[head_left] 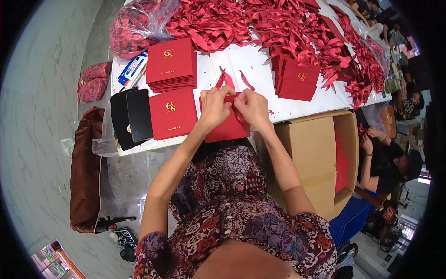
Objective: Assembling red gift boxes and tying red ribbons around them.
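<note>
A small red paper bag (227, 130) lies in front of me at the table's near edge. Both my hands meet over its upper part. My left hand (214, 108) has its fingers closed in a pinch on a red ribbon (247, 81), and my right hand (253, 109) pinches the ribbon from the other side. Loose ribbon ends stick out past my fingers onto the white table top. The fingers hide the exact spot where the ribbon meets the bag. Just left of my left hand, flat red bags (174, 114) with gold print lie beside a taller stack (171, 65).
Heaps of red ribbon (209, 23) cover the far side of the white table (297, 108). More red bags (297, 79) stand at right. A black phone-like slab (139, 115) lies at left. An open cardboard box (316, 153) is right of me; beyond it sits another person (390, 162).
</note>
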`<state>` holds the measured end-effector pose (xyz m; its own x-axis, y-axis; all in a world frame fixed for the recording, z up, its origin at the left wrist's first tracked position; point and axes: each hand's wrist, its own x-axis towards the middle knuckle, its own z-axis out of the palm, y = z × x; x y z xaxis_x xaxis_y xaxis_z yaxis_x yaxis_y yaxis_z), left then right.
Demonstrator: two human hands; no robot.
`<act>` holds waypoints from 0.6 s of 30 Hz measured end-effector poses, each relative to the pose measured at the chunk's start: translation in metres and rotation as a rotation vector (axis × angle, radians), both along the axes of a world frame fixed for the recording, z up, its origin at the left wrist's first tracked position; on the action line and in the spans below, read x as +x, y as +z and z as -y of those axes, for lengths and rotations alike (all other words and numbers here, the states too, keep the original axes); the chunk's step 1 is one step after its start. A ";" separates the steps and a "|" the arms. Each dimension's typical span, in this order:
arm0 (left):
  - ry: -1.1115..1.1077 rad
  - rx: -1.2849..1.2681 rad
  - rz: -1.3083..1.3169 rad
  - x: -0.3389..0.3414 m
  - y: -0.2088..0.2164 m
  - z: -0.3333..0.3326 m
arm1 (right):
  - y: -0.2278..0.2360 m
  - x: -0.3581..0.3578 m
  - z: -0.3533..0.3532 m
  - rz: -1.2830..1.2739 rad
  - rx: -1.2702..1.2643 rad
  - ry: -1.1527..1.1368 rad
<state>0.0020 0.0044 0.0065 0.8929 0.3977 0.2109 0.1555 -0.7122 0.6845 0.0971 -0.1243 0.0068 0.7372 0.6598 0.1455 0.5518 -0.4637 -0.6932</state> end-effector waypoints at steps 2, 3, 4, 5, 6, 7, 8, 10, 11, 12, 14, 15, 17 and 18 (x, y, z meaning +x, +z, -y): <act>-0.010 -0.028 0.016 0.001 0.001 0.001 | 0.000 0.003 0.001 -0.148 0.003 -0.023; -0.007 -0.011 -0.007 0.001 0.000 -0.001 | -0.001 0.002 0.000 -0.150 0.011 -0.012; -0.004 0.006 -0.031 0.000 -0.001 -0.003 | -0.001 0.002 -0.001 -0.153 0.019 -0.001; -0.003 0.007 -0.031 -0.001 -0.002 -0.006 | -0.001 0.002 -0.002 -0.154 0.021 -0.001; -0.016 -0.004 -0.025 -0.002 -0.003 -0.008 | 0.000 0.002 -0.003 -0.169 0.005 0.022; -0.028 -0.015 -0.019 -0.004 -0.004 -0.010 | 0.000 0.001 -0.003 -0.185 -0.011 0.044; -0.026 -0.016 -0.021 -0.006 -0.005 -0.012 | -0.001 0.000 -0.002 -0.187 -0.012 0.046; -0.061 -0.064 -0.059 -0.006 -0.002 -0.013 | -0.005 0.003 0.001 -0.284 0.143 -0.003; -0.062 -0.064 -0.058 -0.006 -0.001 -0.013 | -0.007 0.008 0.001 -0.283 0.143 -0.004; -0.070 -0.081 -0.061 -0.007 0.002 -0.012 | -0.006 0.015 0.001 -0.261 0.234 0.018; -0.080 -0.099 -0.066 -0.008 0.005 -0.009 | -0.003 0.029 0.007 -0.219 0.185 0.082; -0.083 -0.022 -0.042 -0.010 0.005 -0.009 | 0.003 0.033 0.005 -0.221 0.185 0.083; -0.086 0.055 -0.021 -0.012 0.005 -0.007 | 0.011 0.041 0.001 -0.498 -0.133 0.217; -0.092 0.081 0.001 -0.011 0.006 -0.005 | 0.008 0.048 0.001 -0.497 -0.133 0.213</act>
<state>-0.0094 0.0096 0.0123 0.9244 0.2962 0.2402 0.0864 -0.7761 0.6247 0.1448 -0.1252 0.0149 0.5440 0.7909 -0.2803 0.2642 -0.4785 -0.8374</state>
